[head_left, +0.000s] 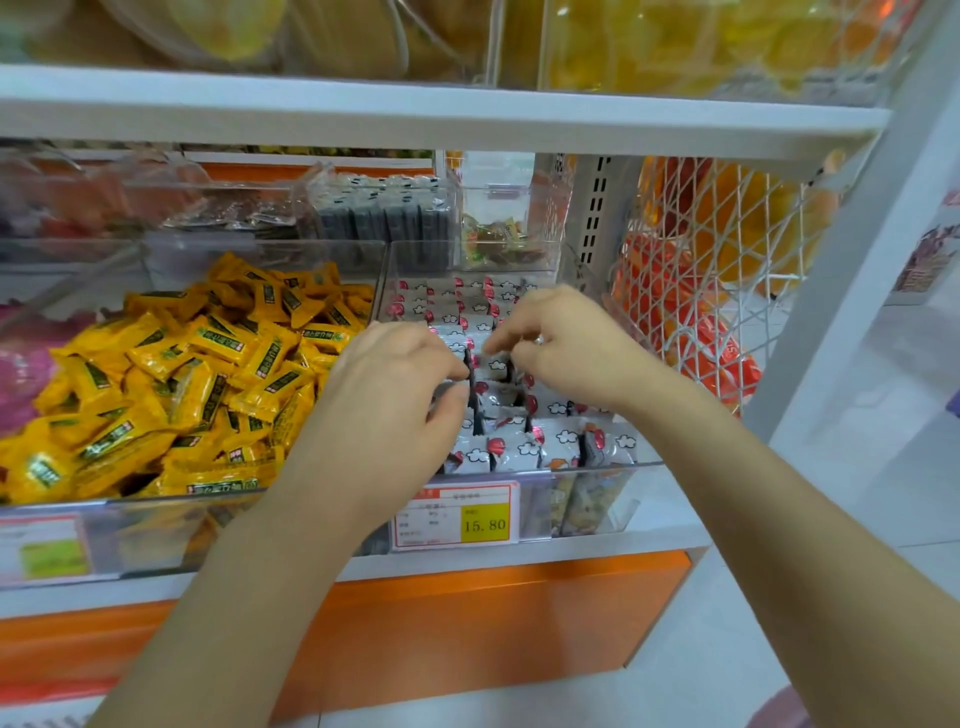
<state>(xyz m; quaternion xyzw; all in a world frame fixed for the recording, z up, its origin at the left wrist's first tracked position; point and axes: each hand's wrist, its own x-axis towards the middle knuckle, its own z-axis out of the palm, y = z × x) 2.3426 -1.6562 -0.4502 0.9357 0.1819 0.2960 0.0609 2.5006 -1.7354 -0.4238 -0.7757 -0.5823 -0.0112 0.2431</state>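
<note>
where the clear bin (623, 493) sits at the right end of the shelf (597, 551), both hands are down among the white packets (519, 452) that fill it. these stand on edge in rows running from the shelf's front edge toward its back, each printed with a red spot and small clouds. the left hand (400, 384) lies over the bin's left wall, fingers curled, with thumb and forefinger tips close together against the middle rows. its grip is narrow, but i cannot tell whether it actually holds anything. the right hand (566, 348) is just beside it, a little nearer the back of the shelf. its grip is narrow too, thumb and forefinger pinching the top of a packet (496, 364) that stands in the middle of the bin. the two hands are near each other without touching.

a price tag (457, 514) reading 15.80 is fixed on the bin's front wall, at the shelf's front edge. in the next bin to the left, yellow packets (208, 374) lie heaped in a loose pile. further back on the shelf stand more clear boxes, one filled with dark packs (384, 218). off the right end of the shelf hangs a white net basket (727, 249) holding orange bags (717, 338).
</note>
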